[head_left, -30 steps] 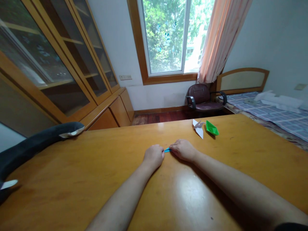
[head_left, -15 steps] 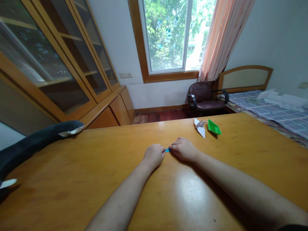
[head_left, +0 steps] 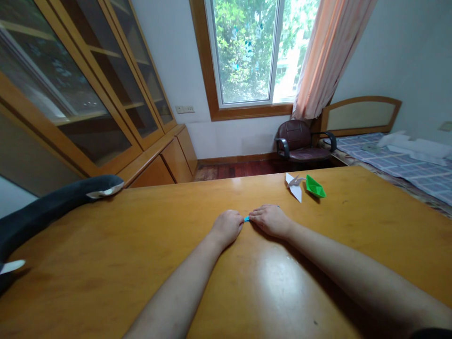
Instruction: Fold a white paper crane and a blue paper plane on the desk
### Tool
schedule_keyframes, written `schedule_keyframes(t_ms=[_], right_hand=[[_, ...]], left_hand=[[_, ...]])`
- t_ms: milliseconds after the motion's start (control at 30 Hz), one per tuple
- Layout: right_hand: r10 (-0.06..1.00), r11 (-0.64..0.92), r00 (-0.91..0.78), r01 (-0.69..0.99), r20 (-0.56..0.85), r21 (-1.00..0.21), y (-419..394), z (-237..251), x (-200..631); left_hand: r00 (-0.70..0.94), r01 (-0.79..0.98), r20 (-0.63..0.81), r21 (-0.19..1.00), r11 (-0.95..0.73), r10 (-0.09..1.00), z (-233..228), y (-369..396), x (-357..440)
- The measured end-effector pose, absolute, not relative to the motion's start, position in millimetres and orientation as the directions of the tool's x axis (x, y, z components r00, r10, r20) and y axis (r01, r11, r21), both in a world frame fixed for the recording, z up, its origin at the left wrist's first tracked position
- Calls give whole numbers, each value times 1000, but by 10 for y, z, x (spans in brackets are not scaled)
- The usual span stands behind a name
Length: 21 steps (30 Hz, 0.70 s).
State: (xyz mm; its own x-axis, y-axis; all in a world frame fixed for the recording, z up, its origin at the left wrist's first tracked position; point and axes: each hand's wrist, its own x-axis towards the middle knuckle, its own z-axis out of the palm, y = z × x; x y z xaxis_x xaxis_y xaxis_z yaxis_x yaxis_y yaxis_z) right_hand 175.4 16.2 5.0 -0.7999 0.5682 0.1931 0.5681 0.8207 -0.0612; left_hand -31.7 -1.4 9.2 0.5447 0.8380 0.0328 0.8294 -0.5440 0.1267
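Plush toy [head_left: 52, 205], dark grey, lies along the left edge of the table [head_left: 106, 254]. Mid-table, your left hand [head_left: 228, 227] and right hand [head_left: 270, 220] meet, fingers curled, pinching a small blue paper piece [head_left: 246, 219] pressed to the wood. Near the far right edge sit a white paper crane [head_left: 294, 187] and a green paper boat [head_left: 315, 187].

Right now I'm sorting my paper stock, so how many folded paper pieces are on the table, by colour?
Blue paper, pinched between the left hand and right hand: 1
White paper: 1
Green paper: 1
Total on the table: 3
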Motion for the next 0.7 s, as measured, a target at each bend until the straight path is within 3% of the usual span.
schedule_keyframes(t_ms=[700], right_hand=[[573, 820, -788, 552, 226, -152, 115, -39, 1809]], left_hand=[[576, 817, 5, 41, -576, 817, 91, -18, -350]])
